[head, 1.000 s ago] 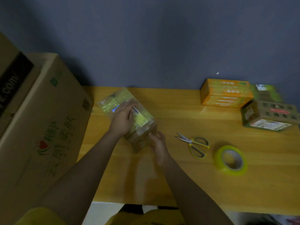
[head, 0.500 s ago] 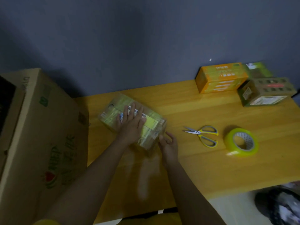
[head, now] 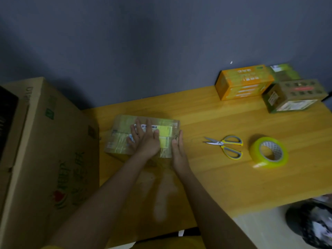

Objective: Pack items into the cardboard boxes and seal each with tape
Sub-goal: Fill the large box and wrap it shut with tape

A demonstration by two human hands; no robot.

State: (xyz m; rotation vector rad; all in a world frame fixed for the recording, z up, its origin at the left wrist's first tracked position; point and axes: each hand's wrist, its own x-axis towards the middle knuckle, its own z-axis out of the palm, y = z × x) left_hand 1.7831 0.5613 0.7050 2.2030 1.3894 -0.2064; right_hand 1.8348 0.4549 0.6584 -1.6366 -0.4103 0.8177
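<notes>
My left hand [head: 145,141] lies flat on top of the small box [head: 143,137], fingers straight and spread, palm down over the white barcode label [head: 150,127]. It presses; it grips nothing. My right hand [head: 177,150] stands on edge against the box's right end, fingers straight and together, touching the side wall. It also holds nothing.

The small box sits on the table [head: 215,177], left of centre, lying flat. Its top is covered with shiny tape, and yellow labels [head: 166,131] show just right of my left hand. Whether the tape seals every seam, I cannot tell.

Scissors [head: 224,144] with yellow handles lie to the right of the box, apart from it, blades closed and pointing left. A roll of yellow tape [head: 269,152] lies flat just beyond the scissors, near the table's right edge.

At the far right corner an orange box [head: 242,83] stands against the wall. A brown printed box [head: 292,96] sits just beside it on the right, and a green box [head: 285,73] shows partly behind both.

A large carton [head: 45,150] with a watermelon print stands at the table's left edge, close to the small box without touching it.

A dark bag [head: 312,221] lies on the floor at lower right, blurred.
</notes>
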